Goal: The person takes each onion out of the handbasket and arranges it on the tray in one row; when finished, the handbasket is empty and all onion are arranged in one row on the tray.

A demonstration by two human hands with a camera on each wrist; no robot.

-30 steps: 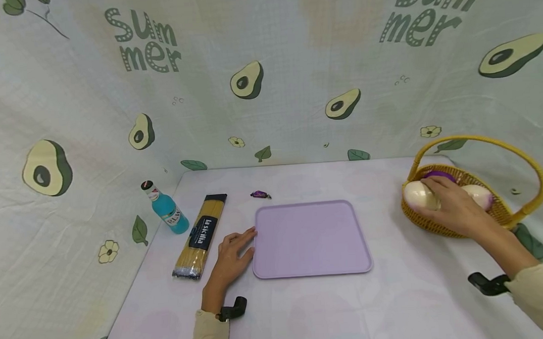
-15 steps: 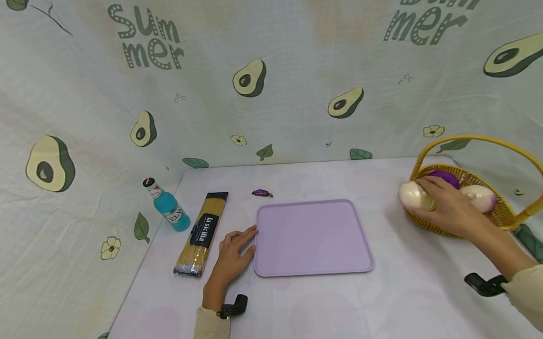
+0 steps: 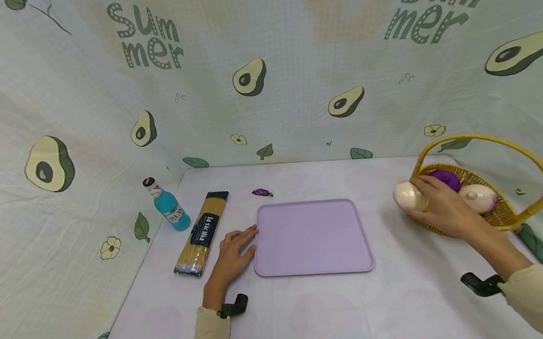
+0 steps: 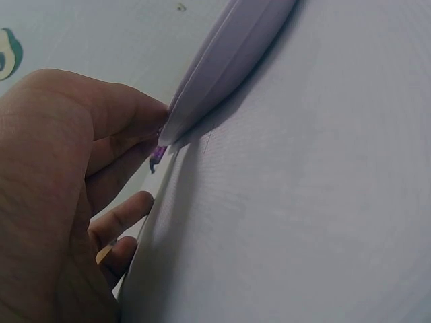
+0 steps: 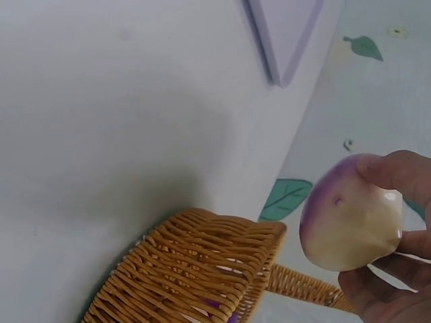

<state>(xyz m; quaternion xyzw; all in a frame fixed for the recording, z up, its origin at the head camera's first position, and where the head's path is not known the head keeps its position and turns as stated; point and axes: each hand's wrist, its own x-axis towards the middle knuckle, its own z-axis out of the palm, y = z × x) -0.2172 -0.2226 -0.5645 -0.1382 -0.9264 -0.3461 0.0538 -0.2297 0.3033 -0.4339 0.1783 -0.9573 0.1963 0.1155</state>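
My right hand (image 3: 443,207) holds a white and purple turnip (image 3: 409,196) at the left rim of a yellow wicker basket (image 3: 505,219). In the right wrist view the thumb and fingers pinch the turnip (image 5: 350,215) above the basket's edge (image 5: 182,262). A second turnip (image 3: 478,199) and a purple round thing (image 3: 446,180) lie inside the basket. My left hand (image 3: 233,254) rests on the table with its fingertips at the left edge of a lilac tray (image 3: 313,238). In the left wrist view, relaxed fingers (image 4: 128,111) touch the tray's rim (image 4: 222,67).
Left of the left hand lies a pack of spaghetti (image 3: 203,233), with a blue bottle (image 3: 168,207) standing beyond it. A small purple wrapped candy (image 3: 262,192) lies behind the tray. The basket's tall handle (image 3: 493,138) arches over its opening. A printed cloth hangs behind the table.
My right hand has shifted slightly left, carrying the turnip from inside the basket out past its left rim. The left hand keeps its place at the tray.
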